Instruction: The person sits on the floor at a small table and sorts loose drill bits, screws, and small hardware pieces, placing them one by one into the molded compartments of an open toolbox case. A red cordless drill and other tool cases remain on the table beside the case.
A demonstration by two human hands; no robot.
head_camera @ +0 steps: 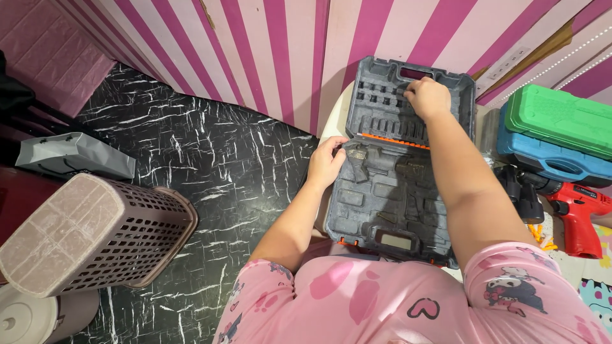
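While our open grey tool case (pixel 398 191) lies across our lap, its lid against the striped wall, our left hand (pixel 326 162) pinches its left edge and our right hand (pixel 428 97) presses curled fingers into the empty lid slots; next comes a steady hold.
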